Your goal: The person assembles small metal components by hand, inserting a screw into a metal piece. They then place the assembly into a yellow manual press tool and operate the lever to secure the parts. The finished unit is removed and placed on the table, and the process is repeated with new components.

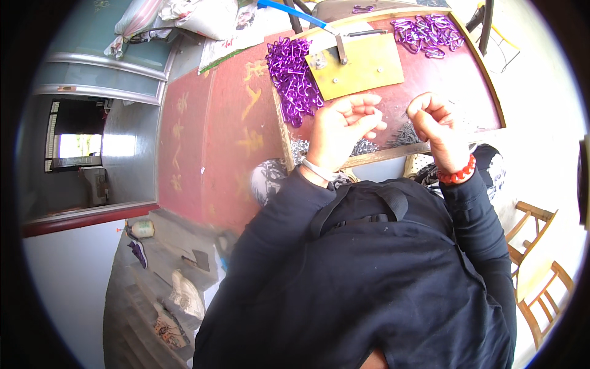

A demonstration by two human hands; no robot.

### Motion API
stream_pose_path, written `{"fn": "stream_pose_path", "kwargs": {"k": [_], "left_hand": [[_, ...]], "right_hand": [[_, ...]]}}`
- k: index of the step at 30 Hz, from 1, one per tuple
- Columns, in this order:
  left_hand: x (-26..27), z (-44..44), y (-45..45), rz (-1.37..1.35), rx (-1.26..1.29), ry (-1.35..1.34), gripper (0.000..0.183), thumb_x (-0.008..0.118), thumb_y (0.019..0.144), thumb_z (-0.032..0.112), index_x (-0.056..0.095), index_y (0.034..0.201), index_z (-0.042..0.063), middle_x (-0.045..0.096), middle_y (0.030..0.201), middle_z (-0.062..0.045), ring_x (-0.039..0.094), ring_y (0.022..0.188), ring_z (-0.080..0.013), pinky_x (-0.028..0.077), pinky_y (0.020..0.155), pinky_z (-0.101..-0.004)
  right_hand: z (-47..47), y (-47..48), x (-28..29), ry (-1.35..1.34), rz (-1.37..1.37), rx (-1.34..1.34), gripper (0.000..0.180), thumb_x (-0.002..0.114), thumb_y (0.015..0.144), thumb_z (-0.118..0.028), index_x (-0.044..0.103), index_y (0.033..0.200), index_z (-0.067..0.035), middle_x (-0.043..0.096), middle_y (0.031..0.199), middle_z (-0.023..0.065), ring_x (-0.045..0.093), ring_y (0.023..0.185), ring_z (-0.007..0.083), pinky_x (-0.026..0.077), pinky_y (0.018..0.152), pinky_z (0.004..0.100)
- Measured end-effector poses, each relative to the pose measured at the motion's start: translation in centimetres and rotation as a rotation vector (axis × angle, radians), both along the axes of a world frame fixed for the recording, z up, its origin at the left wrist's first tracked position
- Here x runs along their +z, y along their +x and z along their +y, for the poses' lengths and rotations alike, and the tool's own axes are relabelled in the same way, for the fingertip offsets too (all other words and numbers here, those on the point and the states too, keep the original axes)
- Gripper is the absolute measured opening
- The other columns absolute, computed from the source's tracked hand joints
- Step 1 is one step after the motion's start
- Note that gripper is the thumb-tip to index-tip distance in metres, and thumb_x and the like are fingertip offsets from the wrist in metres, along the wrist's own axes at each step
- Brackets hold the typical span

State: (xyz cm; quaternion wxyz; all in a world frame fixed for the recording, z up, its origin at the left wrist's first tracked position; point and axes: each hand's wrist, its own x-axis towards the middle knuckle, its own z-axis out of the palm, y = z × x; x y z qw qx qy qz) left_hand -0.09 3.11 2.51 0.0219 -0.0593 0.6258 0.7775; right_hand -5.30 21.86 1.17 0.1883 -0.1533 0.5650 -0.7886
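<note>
My left hand (348,123) hovers over the near part of a wood-rimmed tray (481,76), its fingers curled and thumb near the fingertips. Something small and pale may be at those fingertips, too small to tell. To its right, my right hand (435,121) has thumb and forefinger pinched together above a pile of thin grey metal pins (404,135). Whether a pin is between them is unclear. Small silvery metal parts (364,146) lie by the near rim, partly hidden by my left hand. Beyond both hands sits a yellow plate (364,69) carrying a hand lever with a blue handle (297,12).
Purple carabiner parts (295,80) are heaped along the tray's left side. More purple carabiners (428,36) lie in the far right corner. A red panel with yellow characters (207,138) stands at left. Wooden chairs (534,258) are at right, shoes (186,295) at lower left.
</note>
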Motion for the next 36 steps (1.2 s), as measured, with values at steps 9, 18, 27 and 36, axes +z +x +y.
{"fn": "stream_pose_path", "kwargs": {"k": [9, 18, 27, 36], "left_hand": [[-1.1, 0.9, 1.2, 0.291, 0.173, -0.360, 0.027, 0.065, 0.076, -0.010, 0.060, 0.102, -0.003, 0.064, 0.093, -0.008, 0.065, 0.086, -0.0152, 0.053, 0.073, -0.0240], [-1.0, 1.0, 1.2, 0.449, 0.240, -0.535, 0.032, 0.067, 0.074, -0.009, 0.056, 0.102, 0.000, 0.065, 0.092, -0.007, 0.065, 0.082, -0.0126, 0.053, 0.069, -0.0220], [-1.3, 0.9, 1.0, 0.544, 0.277, -0.588, 0.030, 0.067, 0.073, -0.009, 0.057, 0.101, 0.000, 0.065, 0.091, -0.006, 0.065, 0.079, -0.0122, 0.053, 0.068, -0.0224], [-1.3, 0.3, 0.8, 0.677, 0.293, -0.773, 0.028, 0.070, 0.070, -0.008, 0.059, 0.095, 0.000, 0.066, 0.088, -0.008, 0.067, 0.079, -0.0146, 0.053, 0.068, -0.0248]], "right_hand": [[-2.8, 1.4, 0.7, 0.029, 0.042, -0.039, 0.005, 0.059, 0.086, -0.005, 0.060, 0.088, -0.001, 0.060, 0.077, -0.0017, 0.052, 0.067, 0.0021, 0.043, 0.062, 0.0171], [-3.7, 1.5, 0.6, 0.099, 0.117, -0.116, 0.004, 0.059, 0.085, -0.006, 0.059, 0.085, -0.001, 0.057, 0.072, -0.0039, 0.047, 0.062, 0.0004, 0.039, 0.056, 0.0159], [-4.4, 1.8, -0.3, 0.184, 0.311, -0.212, 0.006, 0.062, 0.083, -0.005, 0.058, 0.079, -0.003, 0.051, 0.067, -0.0061, 0.044, 0.060, -0.0004, 0.036, 0.053, 0.0155], [-3.3, 1.1, 0.6, 0.148, 0.078, -0.009, 0.003, 0.063, 0.082, -0.001, 0.060, 0.080, -0.001, 0.059, 0.070, -0.0025, 0.048, 0.062, 0.0014, 0.039, 0.055, 0.0172]]}}
